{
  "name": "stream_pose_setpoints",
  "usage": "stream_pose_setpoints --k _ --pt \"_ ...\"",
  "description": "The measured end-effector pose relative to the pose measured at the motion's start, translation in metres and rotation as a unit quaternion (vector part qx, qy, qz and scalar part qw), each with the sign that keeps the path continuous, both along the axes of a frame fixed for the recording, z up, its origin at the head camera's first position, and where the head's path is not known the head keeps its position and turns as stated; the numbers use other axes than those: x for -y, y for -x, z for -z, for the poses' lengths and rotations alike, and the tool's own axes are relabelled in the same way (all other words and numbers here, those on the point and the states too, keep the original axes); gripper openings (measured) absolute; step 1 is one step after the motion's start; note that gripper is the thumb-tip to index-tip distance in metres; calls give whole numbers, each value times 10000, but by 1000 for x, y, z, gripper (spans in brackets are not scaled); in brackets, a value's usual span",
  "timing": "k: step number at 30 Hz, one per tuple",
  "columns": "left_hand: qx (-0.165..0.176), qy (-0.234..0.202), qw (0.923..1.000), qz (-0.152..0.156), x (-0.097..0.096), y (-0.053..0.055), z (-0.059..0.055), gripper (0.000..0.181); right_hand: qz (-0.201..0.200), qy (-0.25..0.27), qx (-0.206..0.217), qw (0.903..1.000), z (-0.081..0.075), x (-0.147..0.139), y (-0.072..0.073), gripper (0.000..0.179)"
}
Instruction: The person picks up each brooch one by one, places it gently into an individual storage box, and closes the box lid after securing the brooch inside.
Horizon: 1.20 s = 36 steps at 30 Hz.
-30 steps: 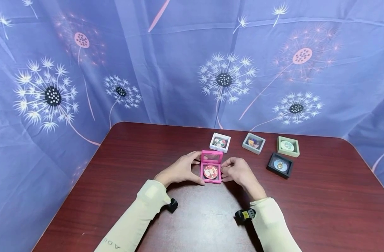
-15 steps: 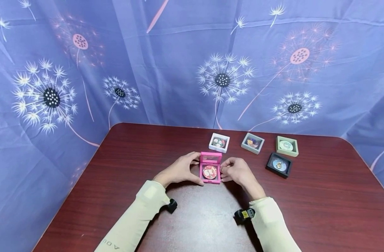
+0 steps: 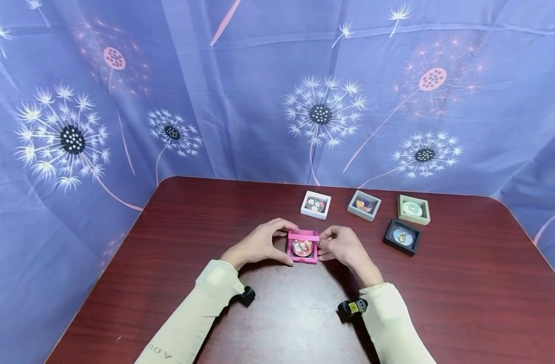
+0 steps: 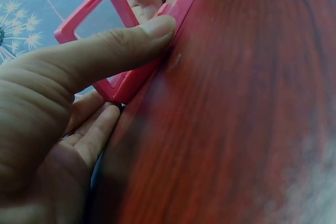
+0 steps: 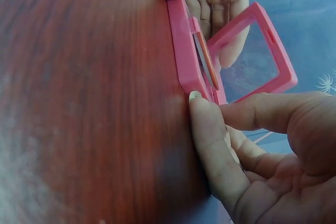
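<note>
A small pink display case (image 3: 303, 261) lies on the table with a round red badge (image 3: 301, 248) inside it. Its clear-windowed lid (image 3: 304, 236) is hinged at the back and tilts partway over the base; the pink lid frame (image 5: 285, 69) stands clear of the base in the right wrist view. My left hand (image 3: 259, 244) grips the case's left side, thumb at the front corner and index finger by the back of the lid. On the opposite side my right hand (image 3: 348, 251) pinches the right edge. In the left wrist view the left thumb (image 4: 121, 45) crosses the case, hiding part of it.
Behind the pink case sits a white case (image 3: 316, 205) with a badge. Further right are a grey case (image 3: 364, 205), a green case (image 3: 414, 209) and a black case (image 3: 402, 236). A blue dandelion-print cloth (image 3: 250, 101) hangs behind the dark red table (image 3: 204, 202).
The pink lid has swung from upright forward and down toward the base. My left index finger has followed it slightly. The right hand holds its place.
</note>
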<state>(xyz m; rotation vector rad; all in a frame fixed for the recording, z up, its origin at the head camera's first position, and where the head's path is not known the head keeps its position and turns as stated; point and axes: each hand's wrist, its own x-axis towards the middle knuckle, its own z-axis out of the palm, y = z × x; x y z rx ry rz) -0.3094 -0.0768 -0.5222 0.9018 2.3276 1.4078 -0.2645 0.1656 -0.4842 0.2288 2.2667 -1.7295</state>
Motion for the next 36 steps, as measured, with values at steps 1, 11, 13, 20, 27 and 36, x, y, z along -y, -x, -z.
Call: stream_pose_setpoints --k 1,11,13,20,27,36 --pt "-18 -48 10000 26 0 0 0 77 8 2 21 10000 0 0 0 10" --pt "-241 -264 9992 197 4 3 0 65 43 -4 62 10000 1 2 3 10" --pt "-253 -286 9990 223 3 3 1 65 58 8 69 10000 2 2 3 10" --pt "-193 -342 9987 317 2 1 5 67 61 55 88 9999 3 1 0 12" --pt "200 -133 9997 -57 5 -1 0 61 100 -12 139 9999 2 1 2 10" --pt "289 -88 9994 -142 4 -1 -4 55 103 96 138 9998 2 -1 3 12"
